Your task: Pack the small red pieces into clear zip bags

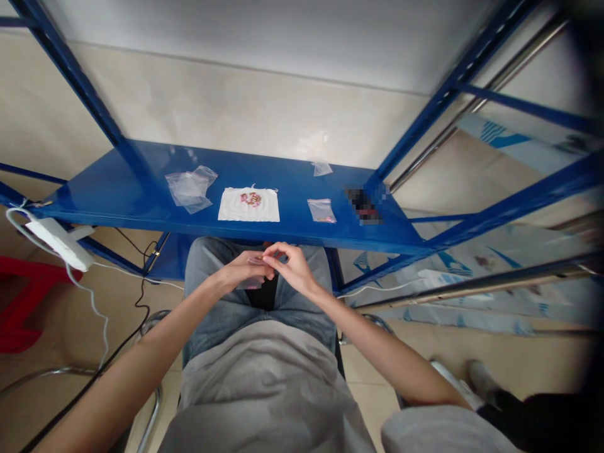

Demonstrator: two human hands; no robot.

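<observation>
Two hands together, 6 o'clock | your left hand (243, 270) and right hand (291, 265) pinch a small plastic bag (255, 259) fingertip-close for fine grip | over your lap, below the blue steel shelf (108, 185) | more bags (190, 190) at 12 o'clock

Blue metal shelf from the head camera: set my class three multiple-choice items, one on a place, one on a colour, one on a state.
1. Where does the white printed sheet lie?
A) On the shelf, between the crumpled clear plastic bag and the small clear bag
B) On the floor
C) On the person's lap

2. What colour is the metal shelf?
A) Red
B) White
C) Blue

3. How are the left hand and right hand?
A) Apart, flat on the shelf
B) Together over the lap, fingers on a small pinkish item
C) Gloved

1 A: a bag lies on each side of it.
2 C: the surface and frame show blue.
3 B: both bare hands meet above the jeans.
</observation>
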